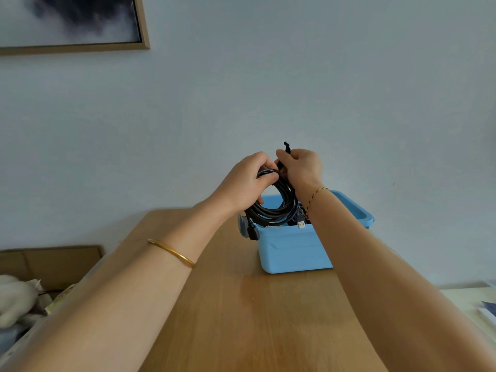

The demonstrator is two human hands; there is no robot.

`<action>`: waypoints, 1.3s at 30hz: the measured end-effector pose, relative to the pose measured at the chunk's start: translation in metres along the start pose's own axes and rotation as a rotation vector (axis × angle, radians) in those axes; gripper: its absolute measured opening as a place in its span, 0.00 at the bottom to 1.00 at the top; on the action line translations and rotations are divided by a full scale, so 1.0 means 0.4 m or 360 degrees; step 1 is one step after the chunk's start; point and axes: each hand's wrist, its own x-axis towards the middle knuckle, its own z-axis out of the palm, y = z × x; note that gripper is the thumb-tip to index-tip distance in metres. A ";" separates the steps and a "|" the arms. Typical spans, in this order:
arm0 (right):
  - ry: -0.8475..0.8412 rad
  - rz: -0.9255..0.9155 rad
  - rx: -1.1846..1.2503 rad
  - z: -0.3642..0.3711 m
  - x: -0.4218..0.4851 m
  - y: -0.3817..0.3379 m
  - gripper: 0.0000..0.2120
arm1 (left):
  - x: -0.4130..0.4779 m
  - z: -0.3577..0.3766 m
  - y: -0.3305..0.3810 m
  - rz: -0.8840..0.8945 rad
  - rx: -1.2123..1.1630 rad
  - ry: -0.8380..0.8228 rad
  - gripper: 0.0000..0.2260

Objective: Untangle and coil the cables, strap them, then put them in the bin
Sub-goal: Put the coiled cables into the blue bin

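Black cable coil (271,210): held up over the near-left corner of the blue bin (292,251). Its lower loops cross the bin's rim in view (contact with the rim cannot be told).

Left hand (248,181): fingers (268,178) curled round the top of the coil, thumb across the loops, grasping them together.

Right hand (302,167): fingers (284,157) pinching a black strap (286,147) just beside the left hand. The strap's free end sticks up above the knuckles.

Cable ends: a silver USB plug (301,224) hangs at the bin's opening; a black connector (252,232) dangles outside the bin's left wall.

The bin stands on the wooden surface (241,318), towards its far edge.

Also noted: gold bangle (171,252) on the left forearm, thin bracelet (316,193) on the right wrist, framed picture (67,22) on the wall, cardboard box (53,264) to the left.
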 end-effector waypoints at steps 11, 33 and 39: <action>0.0106 -0.0080 -0.0117 0.001 -0.010 0.006 0.15 | 0.003 0.013 -0.002 0.0005 -0.0001 0.0045 0.05; 0.0107 -0.0491 -0.0077 0.007 -0.092 0.018 0.20 | 0.022 0.000 -0.001 -0.0407 -0.0147 0.0079 0.10; -0.0154 -0.0456 0.0083 -0.025 -0.101 0.038 0.15 | 0.014 0.019 -0.021 -0.0608 -0.0557 0.0110 0.09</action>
